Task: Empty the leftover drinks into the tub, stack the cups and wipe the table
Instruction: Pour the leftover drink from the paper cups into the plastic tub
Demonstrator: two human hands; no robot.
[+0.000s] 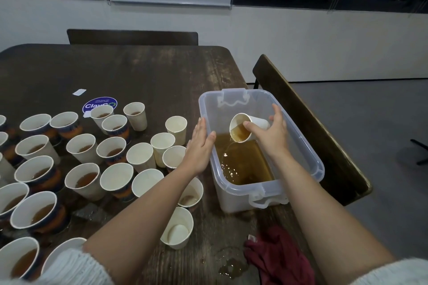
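Note:
My right hand [273,132] grips a white paper cup [242,127] tipped on its side over the clear plastic tub [310,162]. Brown drink runs from the cup into the brown liquid pooled in the tub. My left hand [200,146] lies flat with straight fingers against the tub's left wall and rim. Left of the tub stand several paper cups [83,180], many holding brown drink, while those nearest the tub [177,227] look empty. A dark red cloth [275,254] lies crumpled on the table near its front edge.
The dark wooden table [150,71] has a wet spill [231,266] beside the cloth. A round blue sticker [99,104] and a white slip [79,92] lie behind the cups. A wooden bench [308,122] runs along the table's right side.

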